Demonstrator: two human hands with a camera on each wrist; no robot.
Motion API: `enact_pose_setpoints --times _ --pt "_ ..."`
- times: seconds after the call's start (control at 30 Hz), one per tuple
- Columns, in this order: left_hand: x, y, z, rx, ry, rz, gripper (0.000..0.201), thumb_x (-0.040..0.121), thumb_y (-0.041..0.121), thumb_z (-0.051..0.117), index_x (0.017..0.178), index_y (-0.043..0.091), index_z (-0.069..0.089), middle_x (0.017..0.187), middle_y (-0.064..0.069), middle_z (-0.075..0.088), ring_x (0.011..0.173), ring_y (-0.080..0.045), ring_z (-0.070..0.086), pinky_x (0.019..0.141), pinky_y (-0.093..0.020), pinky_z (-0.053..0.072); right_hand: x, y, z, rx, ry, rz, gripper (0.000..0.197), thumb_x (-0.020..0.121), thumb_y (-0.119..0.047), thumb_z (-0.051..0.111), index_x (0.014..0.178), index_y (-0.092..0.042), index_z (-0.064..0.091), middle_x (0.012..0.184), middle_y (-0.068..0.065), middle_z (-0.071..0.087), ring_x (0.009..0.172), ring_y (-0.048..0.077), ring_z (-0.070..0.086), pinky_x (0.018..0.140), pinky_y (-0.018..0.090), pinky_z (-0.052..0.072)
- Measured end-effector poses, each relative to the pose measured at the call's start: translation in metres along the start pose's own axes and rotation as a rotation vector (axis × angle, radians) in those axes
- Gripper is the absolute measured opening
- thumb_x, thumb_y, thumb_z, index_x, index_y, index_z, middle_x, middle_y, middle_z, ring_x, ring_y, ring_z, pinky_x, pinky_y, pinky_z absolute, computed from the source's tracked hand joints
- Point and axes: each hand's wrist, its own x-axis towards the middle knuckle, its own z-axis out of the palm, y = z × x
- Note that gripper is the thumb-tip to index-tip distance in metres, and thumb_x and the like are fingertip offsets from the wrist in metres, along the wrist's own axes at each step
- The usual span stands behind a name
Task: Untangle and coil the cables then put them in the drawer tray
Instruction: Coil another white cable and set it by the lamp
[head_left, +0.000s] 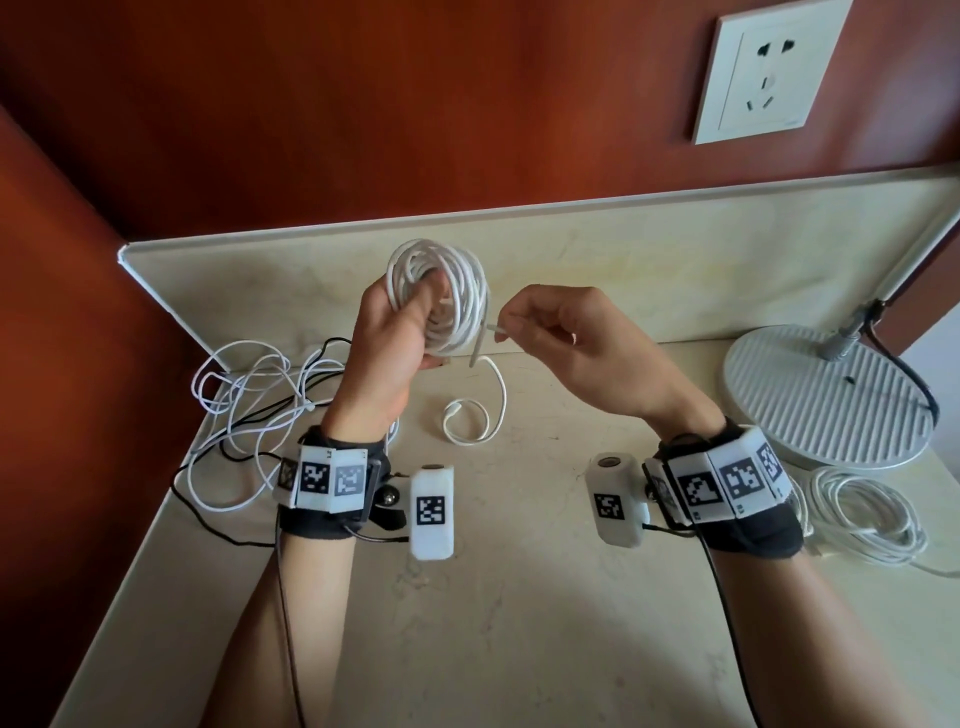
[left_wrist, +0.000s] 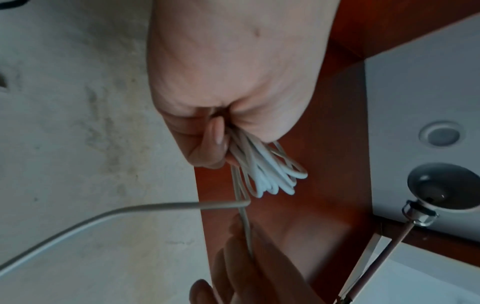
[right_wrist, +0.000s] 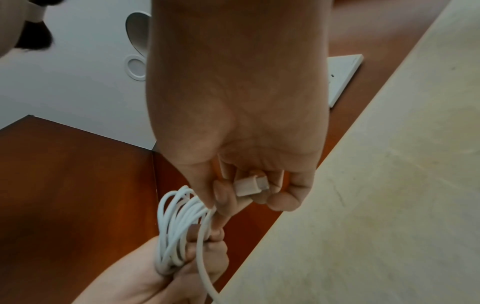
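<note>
Both wrists carry black bands with white blocks printed in black-and-white square marker patterns; no readable text or brand on them.

Left hand (head_left: 387, 343), raised above the countertop (head_left: 467, 623): fingers curled round a white coiled cable (head_left: 441, 291), loops bunched in the fist; confirmed in the left wrist view (left_wrist: 270, 174).

Right hand (head_left: 566, 338), level with the left and just beside it: thumb and forefinger pinch the free end of that cable. Right wrist view shows the white plug (right_wrist: 250, 185) held in the curled fingers, with the strand running down to the coil in the other hand.

On the countertop below the hands: a short white cable (head_left: 475, 415), loosely curled. Left of it, near the corner: a tangle of white and black cables (head_left: 249, 410), not coiled. Right edge, near: a finished white coil (head_left: 867, 514) lying flat. Behind it: round white ribbed lamp base (head_left: 815, 395), black cord attached.

Far: red-brown wall, white wall socket (head_left: 769, 67); no legible lettering. Drawer tray not visible in any view.
</note>
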Motion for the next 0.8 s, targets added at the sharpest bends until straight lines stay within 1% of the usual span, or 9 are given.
enact_pose_setpoints --times 0.07,0.13,0.27,0.4,0.5,0.57,0.63,0.7,0.8 --pt "0.001 -0.001 -0.001 0.012 0.030 0.003 0.017 0.107 0.026 0.054 0.095 0.023 0.065 0.077 0.011 0.072 0.072 -0.007 0.070 0.067 -0.033 0.057 0.001 -0.002 0.005 0.012 -0.004 -0.003 0.026 0.110 -0.023 0.052 0.100 -0.011 0.073 0.067 -0.014 0.061 0.059 0.002 0.046 0.064 0.018 0.039" --pt "0.003 -0.002 -0.001 0.045 0.040 0.028 0.016 0.106 0.025 0.055 0.099 0.019 0.068 0.083 0.003 0.074 0.076 -0.013 0.072 0.064 -0.036 0.059 0.000 -0.005 0.007 0.024 0.008 -0.017 0.034 0.110 -0.034 0.049 0.099 -0.015 0.075 0.064 -0.009 0.057 0.059 0.001 0.044 0.063 0.020 0.039" --pt "0.005 -0.002 -0.004 0.087 0.098 0.052 0.015 0.100 0.014 0.064 0.089 0.023 0.069 0.072 0.012 0.072 0.068 -0.006 0.071 0.052 -0.025 0.053 0.001 -0.005 0.002 0.031 0.054 0.026 0.034 0.106 -0.035 0.057 0.095 -0.010 0.077 0.051 -0.012 0.028 0.049 0.008 0.022 0.049 0.022 0.022" --pt "0.008 -0.003 -0.007 -0.011 0.109 0.003 0.011 0.099 0.008 0.059 0.094 0.015 0.065 0.066 0.010 0.066 0.056 -0.005 0.063 0.044 -0.020 0.047 0.001 -0.003 0.000 0.073 0.066 0.047 0.031 0.105 -0.032 0.059 0.093 -0.010 0.078 0.054 -0.009 0.024 0.051 0.013 0.020 0.049 0.025 0.020" --pt "0.005 0.002 -0.005 -0.215 0.055 -0.042 0.020 0.100 0.003 0.051 0.086 0.011 0.062 0.049 0.011 0.053 0.040 0.000 0.047 0.039 -0.011 0.036 0.003 -0.001 0.002 0.115 0.078 0.060 0.030 0.105 -0.033 0.060 0.093 -0.013 0.079 0.059 0.005 0.027 0.059 0.033 0.024 0.053 0.038 0.023" --pt "0.002 0.005 -0.004 -0.315 -0.004 -0.052 0.047 0.099 -0.001 0.047 0.061 0.020 0.064 0.046 0.011 0.049 0.038 -0.001 0.044 0.039 -0.010 0.034 0.003 0.000 0.002 0.161 0.063 0.074 0.028 0.105 -0.031 0.060 0.094 -0.012 0.079 0.059 0.001 0.030 0.058 0.024 0.027 0.053 0.033 0.029" --pt "0.001 0.006 -0.003 -0.342 -0.047 -0.037 0.055 0.096 -0.001 0.048 0.047 0.022 0.062 0.044 0.011 0.045 0.036 -0.002 0.041 0.039 -0.010 0.032 0.003 0.001 0.001 0.221 0.057 0.102 0.024 0.104 -0.026 0.062 0.094 -0.013 0.078 0.059 -0.002 0.040 0.059 0.015 0.034 0.057 0.022 0.034" --pt "0.001 0.005 -0.005 -0.320 -0.090 -0.039 0.041 0.084 0.009 0.056 0.046 0.022 0.063 0.044 0.012 0.045 0.037 -0.002 0.040 0.042 -0.010 0.031 0.003 0.005 0.000 0.311 0.100 0.157 0.018 0.103 -0.020 0.063 0.093 -0.015 0.076 0.067 0.004 0.054 0.066 0.015 0.045 0.066 0.021 0.046" --pt "-0.002 0.004 -0.006 -0.283 -0.251 -0.051 0.023 0.075 0.021 0.060 0.060 0.029 0.077 0.054 0.013 0.060 0.049 -0.001 0.054 0.050 -0.016 0.042 0.005 0.011 -0.005 0.640 0.141 0.320 0.016 0.102 -0.016 0.062 0.091 -0.014 0.074 0.062 -0.002 0.043 0.063 0.012 0.042 0.069 0.023 0.050"
